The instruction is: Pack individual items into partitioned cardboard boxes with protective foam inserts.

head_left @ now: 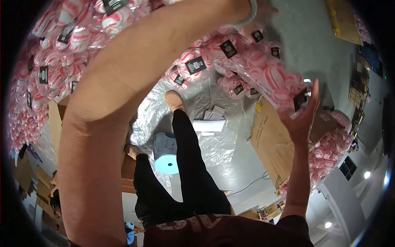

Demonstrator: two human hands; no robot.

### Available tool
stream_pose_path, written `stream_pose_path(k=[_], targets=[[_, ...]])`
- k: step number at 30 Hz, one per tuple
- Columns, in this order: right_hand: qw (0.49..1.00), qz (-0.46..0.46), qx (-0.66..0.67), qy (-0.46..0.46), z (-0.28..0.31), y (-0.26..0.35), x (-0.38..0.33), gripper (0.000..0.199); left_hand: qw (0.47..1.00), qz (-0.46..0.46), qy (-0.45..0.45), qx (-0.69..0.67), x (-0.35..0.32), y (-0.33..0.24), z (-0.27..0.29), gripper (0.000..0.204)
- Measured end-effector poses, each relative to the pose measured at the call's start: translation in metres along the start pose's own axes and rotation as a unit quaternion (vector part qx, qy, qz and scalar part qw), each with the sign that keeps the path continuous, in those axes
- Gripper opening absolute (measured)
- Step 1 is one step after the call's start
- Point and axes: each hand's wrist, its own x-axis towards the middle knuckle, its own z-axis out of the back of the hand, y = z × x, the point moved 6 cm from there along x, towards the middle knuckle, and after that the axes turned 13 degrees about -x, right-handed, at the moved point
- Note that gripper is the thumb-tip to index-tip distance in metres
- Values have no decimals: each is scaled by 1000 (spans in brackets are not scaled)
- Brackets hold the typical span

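Note:
A clear plastic bag of red-and-white striped balls (273,76) stretches across the upper right. My right hand (299,121) grips its lower right end, beside a black label (300,99), with one finger sticking up. My left arm (135,61) arches over the left and top of the view. At the top edge my left hand (265,9) is blurred and partly cut off, just above the bag's far end. Its fingers do not show clearly. More bagged striped balls (78,39) with black labels are heaped at the upper left.
A large cardboard box (271,140) stands at the right, with more striped balls (329,154) beyond it. On the plastic-covered floor (222,154) lie white papers (210,125). A blue stool (166,154) is near my legs, and a cable (247,188) runs behind.

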Motion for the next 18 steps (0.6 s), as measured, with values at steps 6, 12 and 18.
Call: stream_pose_path(k=[6,12,18], targets=[[995,-47,59,70,-14,0,-29,114,850,-61,-507,-125,-62,-2,-51,76],[984,108,14,142,-4,17,-4,114,717,59,-505,-477,-192,18,-113,89],[950,153,54,267,-31,103,28,108,519,292,-588,-548,-349,13,-264,102]])
